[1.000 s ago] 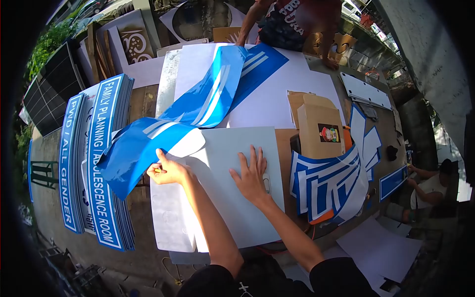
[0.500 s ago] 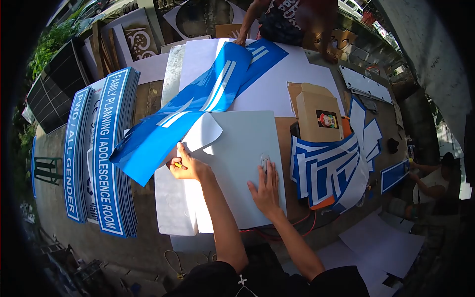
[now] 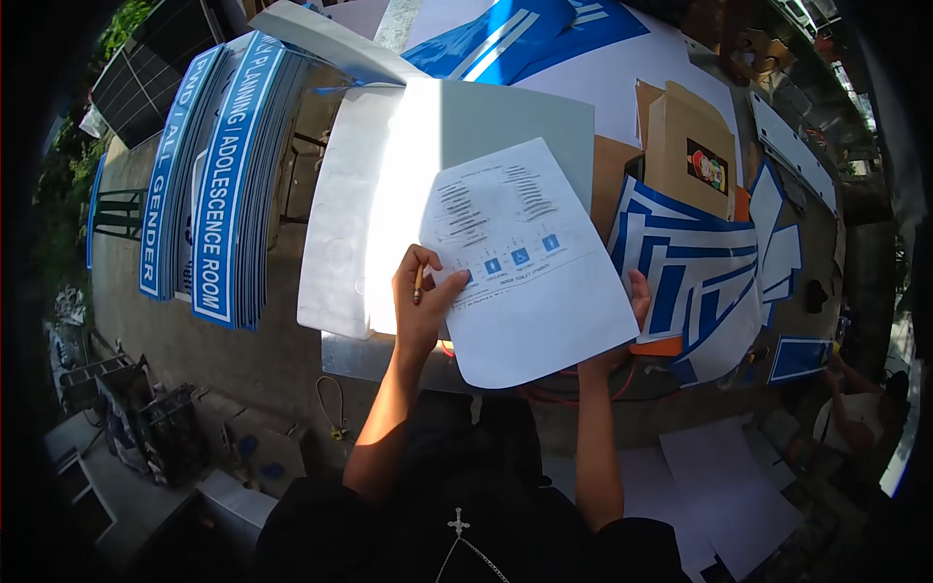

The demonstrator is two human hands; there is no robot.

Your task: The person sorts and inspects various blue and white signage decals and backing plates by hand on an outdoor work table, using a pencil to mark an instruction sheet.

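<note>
A printed sheet of paper with lines of text and small blue icons is raised in front of me over the near edge of the grey-white board. My left hand grips its left edge, thumb on top, with a short pencil tucked among the fingers. At the sheet's right edge, my right hand supports it with the fingers curled round; most of that palm is hidden behind the paper. Blue sheeting with white stripes lies beyond the board.
Stacked blue signs stand at the left. To the right are a cardboard box and blue-and-white cut sheets. A co-worker sits at far right by a blue panel. White sheets lie lower right.
My left hand let go of the blue sheeting, which is now turned back at the far side. The right hand left the board. Both hands now hold the printed sheet, and the view has tipped downward.
</note>
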